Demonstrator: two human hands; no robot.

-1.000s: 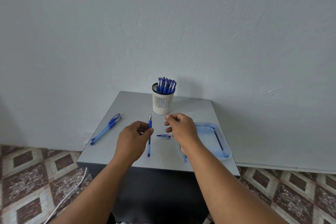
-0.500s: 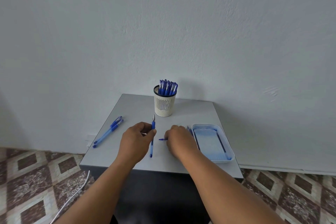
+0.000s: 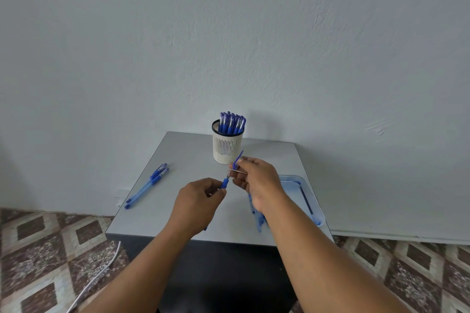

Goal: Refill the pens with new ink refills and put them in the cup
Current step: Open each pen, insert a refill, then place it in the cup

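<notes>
Just in front of the cup (image 3: 227, 146), the left hand (image 3: 197, 204) grips a pen (image 3: 225, 182) pointing up; the right hand (image 3: 256, 180) pinches its cap (image 3: 238, 159) just above the tip.

A pale grey-blue plastered wall (image 3: 229, 33) fills most of the frame, its surface lightly textured, w/ a small scuff mark (image 3: 377, 128) at right. A small grey table (image 3: 157, 211) stands pushed against it, top matte, front panel dark. Floor tiles (image 3: 50, 249) in brown and cream diamond pattern show on both sides. A white cable (image 3: 101, 272) trails across the floor at left. Light is soft and even, w/ faint shadows on the wall.
</notes>
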